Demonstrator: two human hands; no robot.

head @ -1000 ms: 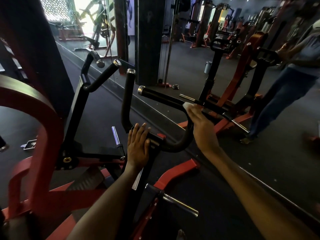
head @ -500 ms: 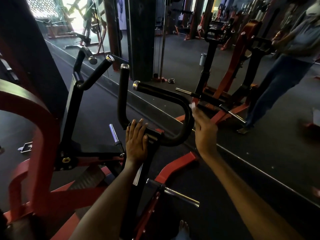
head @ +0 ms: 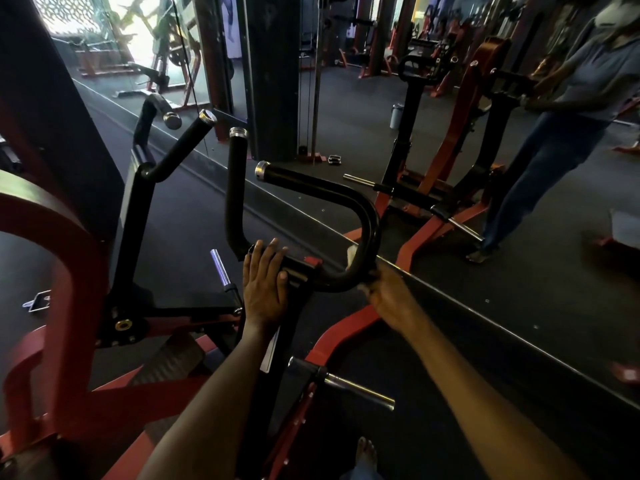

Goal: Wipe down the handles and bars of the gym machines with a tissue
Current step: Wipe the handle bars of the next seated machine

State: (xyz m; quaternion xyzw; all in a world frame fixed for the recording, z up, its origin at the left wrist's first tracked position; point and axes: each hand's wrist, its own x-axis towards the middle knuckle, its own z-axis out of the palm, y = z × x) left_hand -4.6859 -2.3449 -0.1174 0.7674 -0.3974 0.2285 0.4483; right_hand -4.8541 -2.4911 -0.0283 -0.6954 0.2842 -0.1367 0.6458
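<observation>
Near us, our left hand (head: 265,284) lies flat with straight fingers on the black handle bar (head: 332,194), by its joint. Our right hand (head: 389,294) curls round the low bend of that bar and holds a white tissue (head: 352,253) against it. Farther off stands a big mirror (head: 450,174) showing a person (head: 568,109) and red machines.
</observation>
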